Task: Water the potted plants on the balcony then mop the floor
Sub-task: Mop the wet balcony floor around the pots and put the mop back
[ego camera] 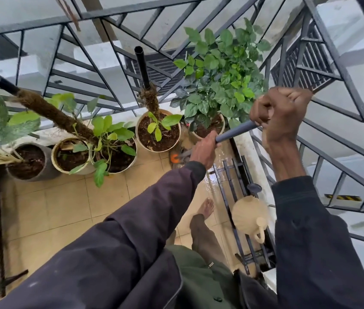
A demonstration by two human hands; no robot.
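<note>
Mop handle (235,130) gripped by hands: left (205,150), right (281,117); floor (109,197) wet.

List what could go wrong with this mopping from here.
1. The mop head sits right by the cream pot; a hard shove from the left hand and right hand on the handle might tip it or spill soil.
2. The wet tiles shine just ahead of the bare foot; a slip is possible.
3. The watering can is close to that foot; a sideways step could kick it over.
</note>
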